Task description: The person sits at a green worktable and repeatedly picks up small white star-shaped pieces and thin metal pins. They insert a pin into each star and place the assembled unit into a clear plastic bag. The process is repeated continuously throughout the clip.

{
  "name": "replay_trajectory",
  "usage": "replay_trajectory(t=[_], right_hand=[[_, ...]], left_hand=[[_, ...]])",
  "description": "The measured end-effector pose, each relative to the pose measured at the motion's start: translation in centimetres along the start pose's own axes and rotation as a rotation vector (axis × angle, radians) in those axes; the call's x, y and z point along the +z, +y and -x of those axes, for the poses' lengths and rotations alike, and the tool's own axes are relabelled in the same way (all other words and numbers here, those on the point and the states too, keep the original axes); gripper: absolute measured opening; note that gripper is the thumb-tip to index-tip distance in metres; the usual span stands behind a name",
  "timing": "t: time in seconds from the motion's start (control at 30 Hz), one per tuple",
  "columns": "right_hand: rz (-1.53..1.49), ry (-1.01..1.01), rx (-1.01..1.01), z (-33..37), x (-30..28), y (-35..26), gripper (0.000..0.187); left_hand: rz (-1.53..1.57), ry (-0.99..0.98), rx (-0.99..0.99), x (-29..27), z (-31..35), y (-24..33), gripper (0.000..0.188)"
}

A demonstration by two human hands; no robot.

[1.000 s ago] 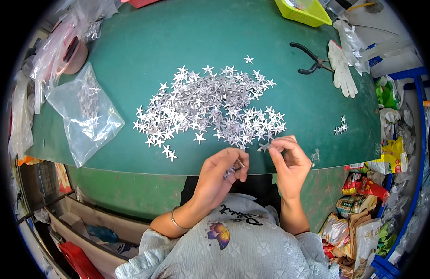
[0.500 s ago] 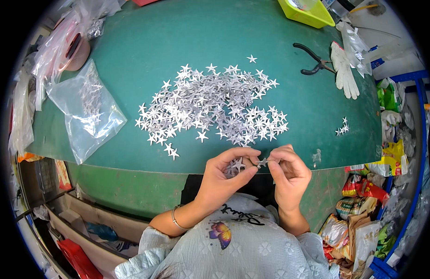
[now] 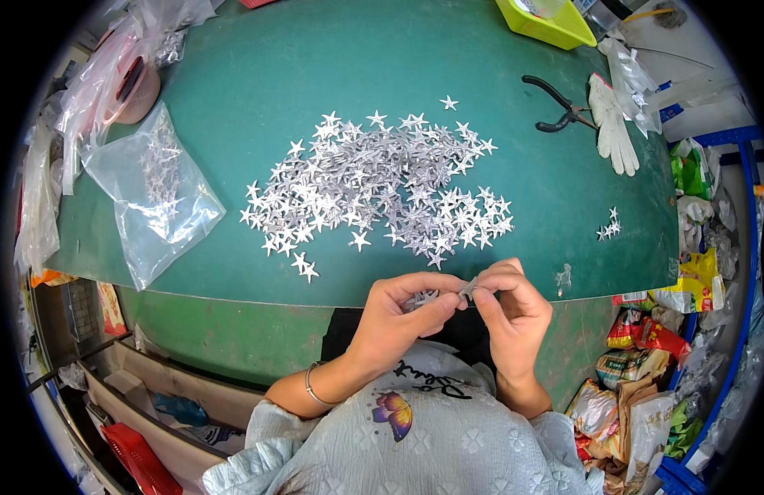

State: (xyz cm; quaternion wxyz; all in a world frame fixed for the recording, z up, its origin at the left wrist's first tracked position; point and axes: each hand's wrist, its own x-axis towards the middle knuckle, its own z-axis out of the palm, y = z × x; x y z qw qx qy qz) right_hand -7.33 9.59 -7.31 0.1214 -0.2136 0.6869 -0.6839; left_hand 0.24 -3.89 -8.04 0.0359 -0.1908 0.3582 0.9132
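just off the green table [image 3: 233, 280] edge, left hand [image 3: 402, 309] and right hand [image 3: 514, 309] fingers pinching silver stars [image 3: 435, 295]

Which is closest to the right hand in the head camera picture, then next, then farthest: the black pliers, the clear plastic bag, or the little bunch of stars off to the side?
From the right hand:
1. Small bunch of stars, up and to its right on the green table.
2. Black pliers, far side, right of the big star pile.
3. Clear plastic bag, far across on the left.
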Motion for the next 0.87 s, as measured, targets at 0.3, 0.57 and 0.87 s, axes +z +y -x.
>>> replay_trajectory(t=[0.3, 0.57, 0.87], right_hand=[[-0.210, 0.011, 0.100, 0.47, 0.21, 0.10, 0.008], [-0.320, 0.009, 0.153, 0.72, 0.53, 0.03, 0.004], [0.161, 0.028, -0.309, 0.40, 0.08, 0.55, 0.016]], left_hand=[[0.028, -0.050, 0.055, 0.22, 0.06, 0.24, 0.017], [-0.163, -0.050, 0.173, 0.18, 0.10, 0.42, 0.017], [-0.232, -0.020, 0.192, 0.35, 0.48, 0.94, 0.018]])
